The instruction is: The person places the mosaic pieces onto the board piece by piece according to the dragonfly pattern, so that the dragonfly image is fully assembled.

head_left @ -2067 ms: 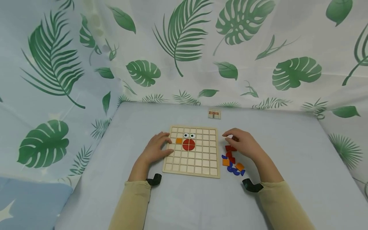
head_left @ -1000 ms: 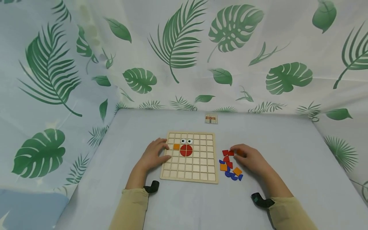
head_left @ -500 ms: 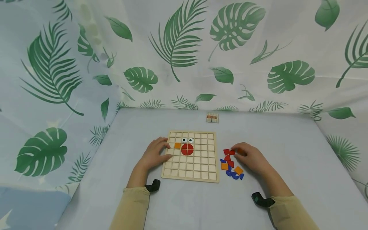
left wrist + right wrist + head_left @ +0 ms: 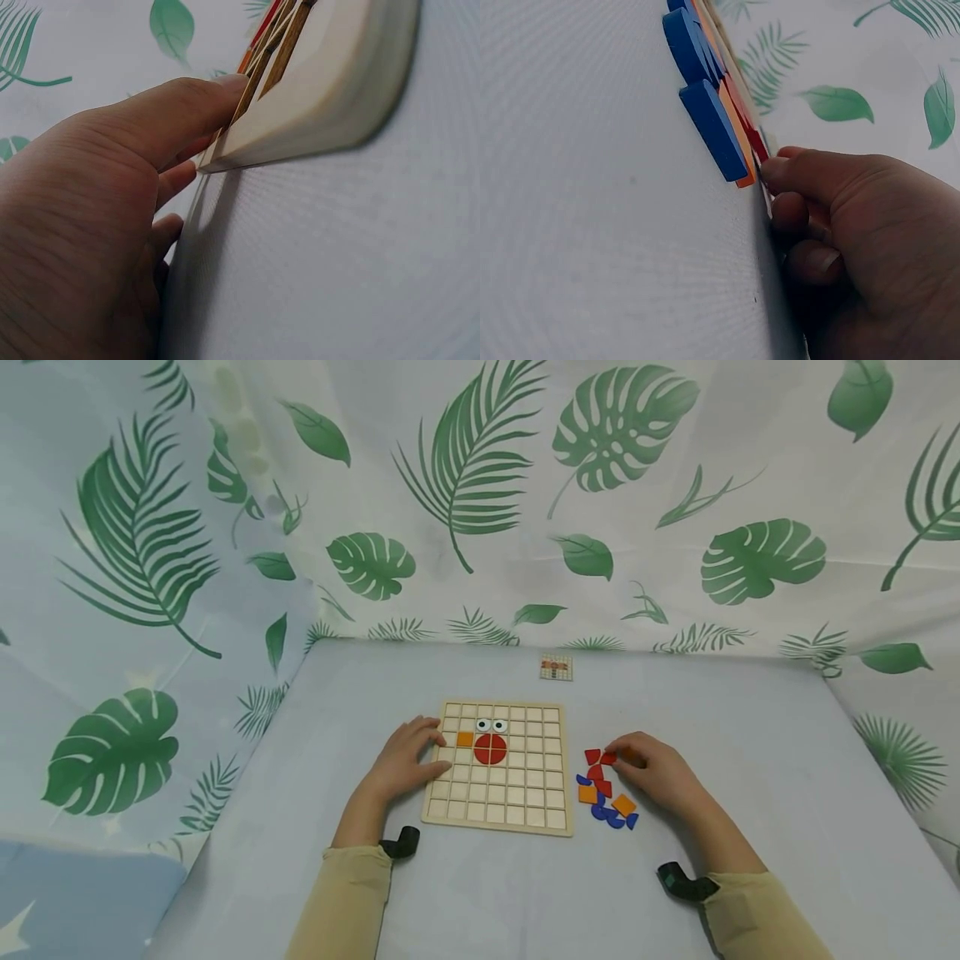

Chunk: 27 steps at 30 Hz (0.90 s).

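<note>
Board (image 4: 528, 772): flat on the bench (image 4: 495, 902), between both hands; pale wood, divided into square cells.
Red circle (image 4: 491, 748): on the board, above and left of its middle, spread over four cells.
Eye pieces (image 4: 483, 725): side by side just above the red circle, white with black pupils.
Orange tile (image 4: 465, 739): in a cell just left of the red circle's upper half.
Left hand (image 4: 403, 760): at the board's left edge, thumb on the rim, fingers spread wide and relaxed.
Right hand (image 4: 651, 768): right of the board, fingers bent, thumb and forefinger narrow at a red piece (image 4: 608, 759); cannot tell whether pinched or merely touched.
Other red pieces (image 4: 595, 772): loose, just left of and below that red piece.
Orange squares (image 4: 588, 794): two, lower in the same scatter.
Blue pieces (image 4: 615, 821): curved, mostly at the scatter's near end.
Picture card (image 4: 556, 667): beyond the board, apart, showing a small gridded figure.
Wrist mounts (image 4: 405, 842): black, one at each cuff of the tan sleeves (image 4: 352, 885).
Cloth (image 4: 630, 610): hung behind, white with green leaves.
</note>
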Each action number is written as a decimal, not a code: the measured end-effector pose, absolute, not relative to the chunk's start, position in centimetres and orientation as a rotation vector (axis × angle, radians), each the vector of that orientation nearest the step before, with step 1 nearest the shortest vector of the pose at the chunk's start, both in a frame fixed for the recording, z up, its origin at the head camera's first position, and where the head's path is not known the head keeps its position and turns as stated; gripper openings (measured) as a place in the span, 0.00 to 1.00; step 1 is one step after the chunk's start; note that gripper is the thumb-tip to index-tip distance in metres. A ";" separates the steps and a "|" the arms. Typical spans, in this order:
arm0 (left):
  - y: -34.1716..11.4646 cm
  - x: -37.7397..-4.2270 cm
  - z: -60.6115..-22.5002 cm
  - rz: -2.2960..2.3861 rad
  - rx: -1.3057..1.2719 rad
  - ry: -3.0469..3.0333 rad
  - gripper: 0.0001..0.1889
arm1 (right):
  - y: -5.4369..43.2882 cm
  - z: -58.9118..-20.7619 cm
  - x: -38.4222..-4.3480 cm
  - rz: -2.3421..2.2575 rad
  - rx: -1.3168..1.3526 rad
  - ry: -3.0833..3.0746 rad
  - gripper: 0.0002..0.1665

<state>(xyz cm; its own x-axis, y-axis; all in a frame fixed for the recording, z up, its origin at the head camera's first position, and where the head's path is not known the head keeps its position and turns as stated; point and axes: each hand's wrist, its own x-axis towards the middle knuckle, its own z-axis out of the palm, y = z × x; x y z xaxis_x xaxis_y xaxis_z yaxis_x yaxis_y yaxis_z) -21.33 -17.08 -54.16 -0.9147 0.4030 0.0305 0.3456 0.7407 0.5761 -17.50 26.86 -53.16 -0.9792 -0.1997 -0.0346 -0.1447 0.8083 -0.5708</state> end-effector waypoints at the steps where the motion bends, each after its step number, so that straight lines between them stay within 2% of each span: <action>1: -17.1 -21.3 -54.1 0.912 0.614 2.840 0.16 | 26.9 -53.2 -17.5 -0.904 -0.271 2.896 0.15; 16: -17.4 -21.3 -54.0 0.909 0.612 2.844 0.17 | 26.5 -52.7 -17.5 -0.923 -0.274 2.886 0.15; 24: -17.3 -21.4 -53.9 0.959 0.589 2.827 0.17 | 26.1 -50.8 -17.5 -0.919 -0.320 2.936 0.15; 27: -17.2 -21.4 -53.9 1.019 0.556 2.818 0.14 | 25.3 -49.6 -17.6 -0.953 -0.349 2.927 0.15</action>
